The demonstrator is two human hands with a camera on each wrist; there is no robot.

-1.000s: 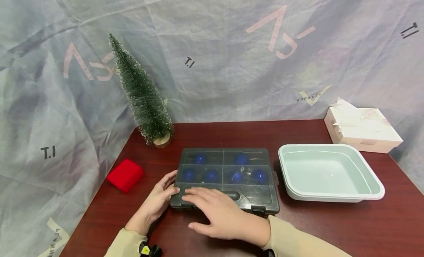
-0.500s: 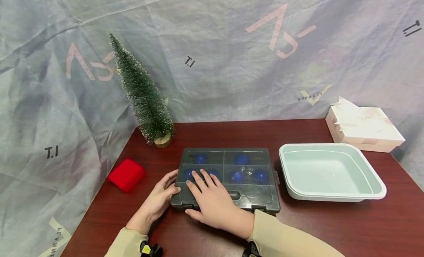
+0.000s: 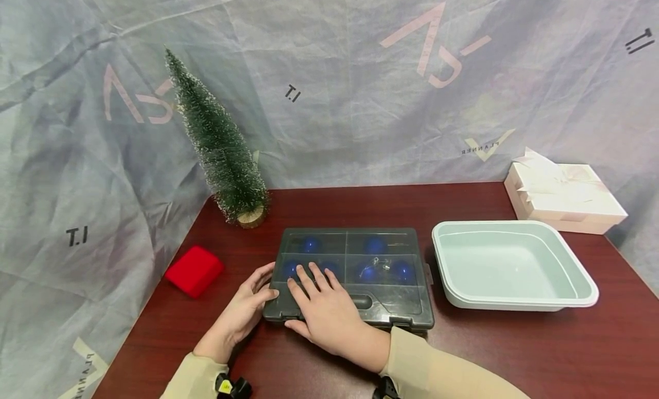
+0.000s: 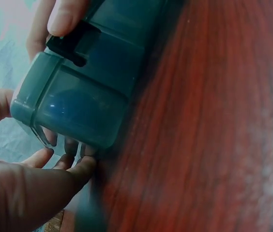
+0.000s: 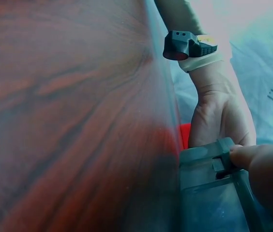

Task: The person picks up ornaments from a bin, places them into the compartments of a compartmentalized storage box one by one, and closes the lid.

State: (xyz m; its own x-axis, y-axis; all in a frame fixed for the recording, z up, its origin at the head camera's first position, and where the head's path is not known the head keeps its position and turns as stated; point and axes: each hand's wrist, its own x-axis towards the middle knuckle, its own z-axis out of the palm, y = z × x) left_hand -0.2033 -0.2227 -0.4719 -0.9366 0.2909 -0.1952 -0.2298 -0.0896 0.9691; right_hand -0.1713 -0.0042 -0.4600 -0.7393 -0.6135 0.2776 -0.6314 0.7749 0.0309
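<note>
A dark translucent plastic storage box (image 3: 391,299) lies on the table with its lid down. Several blue balls (image 3: 374,246) show through the lid, some with clear bits beside them. My left hand (image 3: 242,316) holds the box's left end, thumb on the lid's edge and fingers along the side wall. Spread over the lid's front left part is my right hand (image 3: 332,316), its fingers straight. In the left wrist view, the right thumb (image 4: 65,19) touches a black front latch (image 4: 73,46). Two of the balls are partly covered by the right fingers.
A pale green plastic basin (image 3: 515,304) stands to the right of the box, with a white gift box (image 3: 576,193) behind it. Leftward are a red box (image 3: 194,271) and a small frosted Christmas tree (image 3: 221,142). Grey cloth (image 3: 360,102) hangs behind the table.
My right hand has moved from above the front edge up onto the lid, its fingers now spread flat. The left hand stays at the box's left end.
</note>
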